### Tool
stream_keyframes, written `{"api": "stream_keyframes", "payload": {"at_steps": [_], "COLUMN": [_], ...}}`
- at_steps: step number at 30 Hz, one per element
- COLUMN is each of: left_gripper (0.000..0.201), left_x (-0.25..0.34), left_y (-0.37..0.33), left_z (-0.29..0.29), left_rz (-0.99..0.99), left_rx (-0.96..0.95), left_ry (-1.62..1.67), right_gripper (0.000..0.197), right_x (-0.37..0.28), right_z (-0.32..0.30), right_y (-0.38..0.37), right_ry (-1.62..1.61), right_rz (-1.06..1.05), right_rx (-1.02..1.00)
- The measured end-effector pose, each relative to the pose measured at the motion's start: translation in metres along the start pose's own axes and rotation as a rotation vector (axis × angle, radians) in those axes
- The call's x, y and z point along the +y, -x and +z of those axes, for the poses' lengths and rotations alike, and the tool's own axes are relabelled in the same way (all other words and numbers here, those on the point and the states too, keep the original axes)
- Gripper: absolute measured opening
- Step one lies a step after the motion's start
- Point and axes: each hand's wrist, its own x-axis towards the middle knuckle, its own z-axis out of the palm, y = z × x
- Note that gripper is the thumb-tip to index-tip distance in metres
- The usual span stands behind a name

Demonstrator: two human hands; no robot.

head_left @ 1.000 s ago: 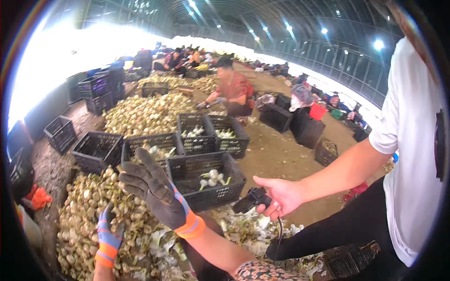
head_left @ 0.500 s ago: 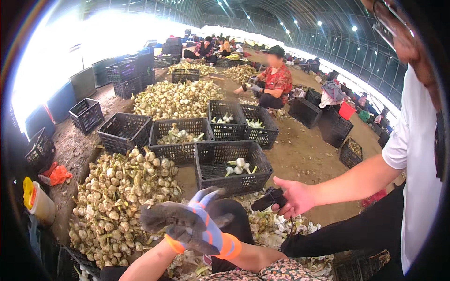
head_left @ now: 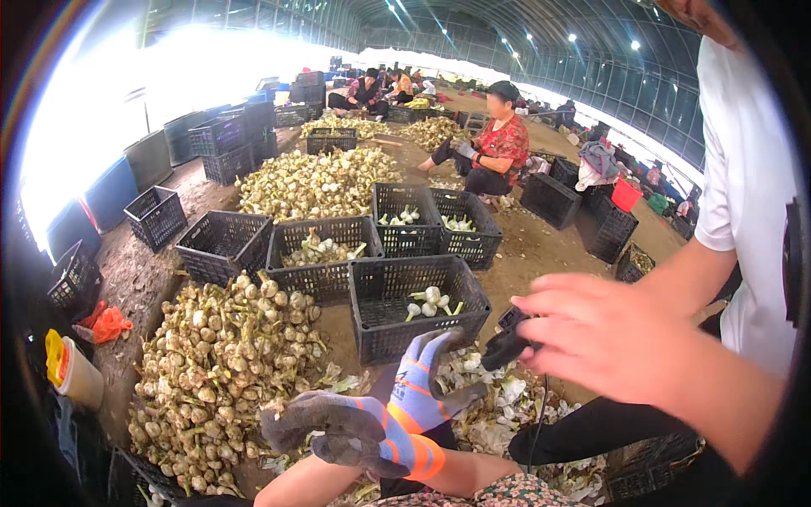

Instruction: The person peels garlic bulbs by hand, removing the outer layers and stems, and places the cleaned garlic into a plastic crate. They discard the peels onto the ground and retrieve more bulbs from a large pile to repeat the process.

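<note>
Head view: the heap of garlic with stalks on is the largest thing near the hands, spread at eight o'clock. Just below the middle, at six, stands the nearest black slatted crate, mouth upward, its long axis roughly from nine to three, right end canted slightly toward two. A co-worker's blurred hand fills four o'clock. The person's gloved hands sit at six, wrists crossed: the right hand points toward nine, fingers bent and parted; the left hand points toward one, thumb well away from its fingers, nearest the crate, though whether it touches cannot be told. Neither shows anything held. Good handling would probably mean uncrossing the wrists and keeping clear of the co-worker's black device, tilted toward seven, and the cable hanging below it. Smallest, a few trimmed garlic bulbs lie inside the crate.
</note>
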Motion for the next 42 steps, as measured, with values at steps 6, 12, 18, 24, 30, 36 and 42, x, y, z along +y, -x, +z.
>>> {"api": "stream_keyframes", "payload": {"at_steps": [6, 12, 18, 24, 30, 36, 42], "left_gripper": [0.069, 0.055, 0.048, 0.046, 0.049, 0.048, 0.055], "left_x": [-0.01, -0.049, -0.058, -0.068, -0.075, -0.066, -0.068], "left_y": [-0.005, 0.007, 0.025, 0.043, 0.066, 0.073, 0.086], "left_z": [0.002, -0.046, -0.076, -0.095, -0.115, -0.119, -0.127], "left_rz": [-0.048, -0.193, -0.225, -0.257, -0.23, -0.243, -0.214], "left_rx": [0.171, 0.413, 0.668, 0.859, 0.975, 0.986, 0.983], "left_ry": [0.373, 0.386, 0.711, 0.757, 0.762, 0.768, 0.773], "right_gripper": [0.012, 0.018, 0.025, 0.023, 0.025, 0.029, 0.034], "right_x": [-0.002, 0.014, 0.004, -0.022, -0.018, -0.042, -0.056], "right_z": [-0.035, 0.095, 0.159, 0.138, 0.084, 0.029, 0.016], "right_y": [0.048, -0.019, -0.042, 0.006, -0.033, -0.033, -0.051], "right_ry": [0.556, -1.139, -1.564, -1.03, -0.442, 0.484, 0.784], "right_rz": [0.263, 0.084, -0.043, -0.001, 0.167, 0.363, 0.408], "right_rx": [-0.398, 0.777, 0.736, 1.242, 1.09, 0.36, -0.102]}}
